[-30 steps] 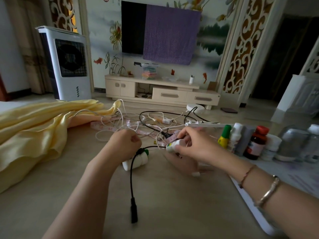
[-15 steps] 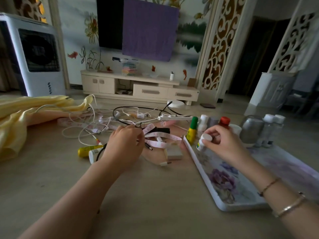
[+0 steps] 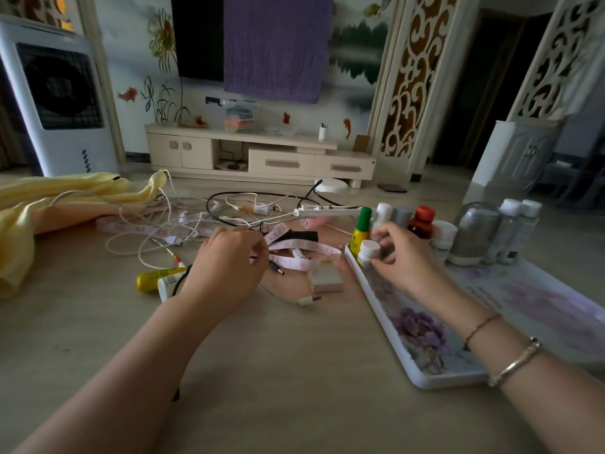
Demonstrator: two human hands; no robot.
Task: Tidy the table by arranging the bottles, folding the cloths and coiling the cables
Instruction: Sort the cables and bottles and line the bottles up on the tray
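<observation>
Now the right hand (image 3: 397, 253) holds a small white bottle (image 3: 368, 251) upright at the near corner of the flowered tray (image 3: 422, 376), beside the green-capped yellow bottle (image 3: 360, 231); a second ago it was lifting that bottle from the cable tangle (image 3: 209, 217). The left hand (image 3: 229, 260) pinches a black cable in the tangle. Two bottles (image 3: 160, 280) still lie on the table, and the yellow cloth (image 3: 65, 198) is unfolded.

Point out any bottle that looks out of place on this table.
Two bottles lie on their sides left of the left hand: a yellow plastic bottle and a white tube-like bottle, apart from the upright row on the floral white tray. The right hand holds a small white-capped bottle at that tray.
</observation>
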